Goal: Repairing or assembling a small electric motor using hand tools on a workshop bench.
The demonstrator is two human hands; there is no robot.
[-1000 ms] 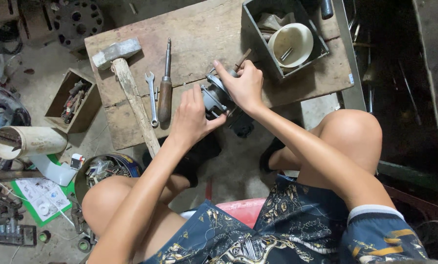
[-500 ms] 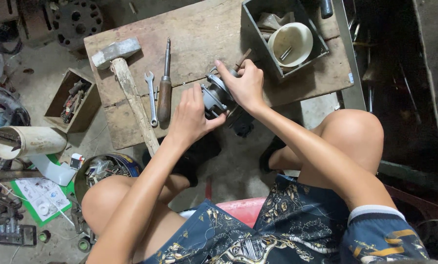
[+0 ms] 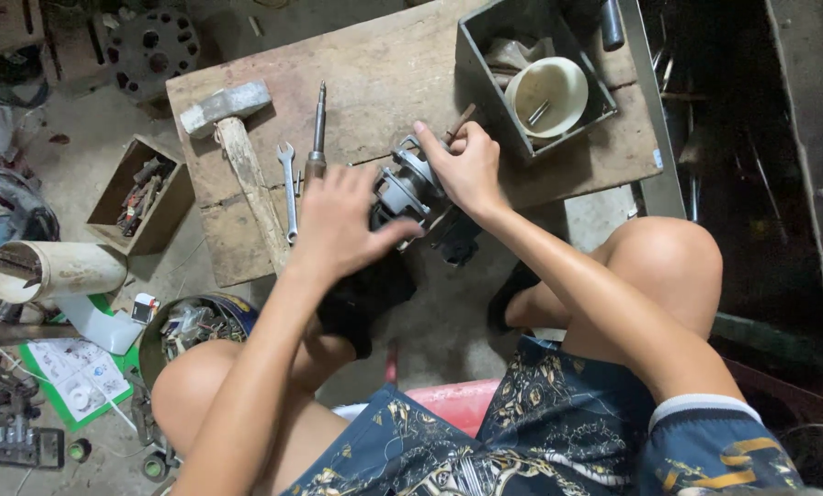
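Observation:
A small grey metal motor housing point(image 3: 406, 188) rests at the near edge of a low wooden work table point(image 3: 384, 69). My left hand point(image 3: 342, 225) lies against its left side, fingers spread and pressing on it. My right hand point(image 3: 466, 165) covers its right side and grips a thin brown-handled tool point(image 3: 461, 122) that points up and to the right. The housing's far side is hidden behind my right hand.
On the table lie a hammer point(image 3: 237, 147), a wrench point(image 3: 289, 188) and a screwdriver point(image 3: 317, 138). A grey metal tray point(image 3: 485, 87) holds a cream bowl point(image 3: 547, 94). On the floor stand a parts box point(image 3: 140, 195), a tin point(image 3: 195, 321) and a white pipe point(image 3: 62, 269).
My left hand has loosened and slid lower on the housing, its fingers now spread. My right hand stays on the housing with the tool.

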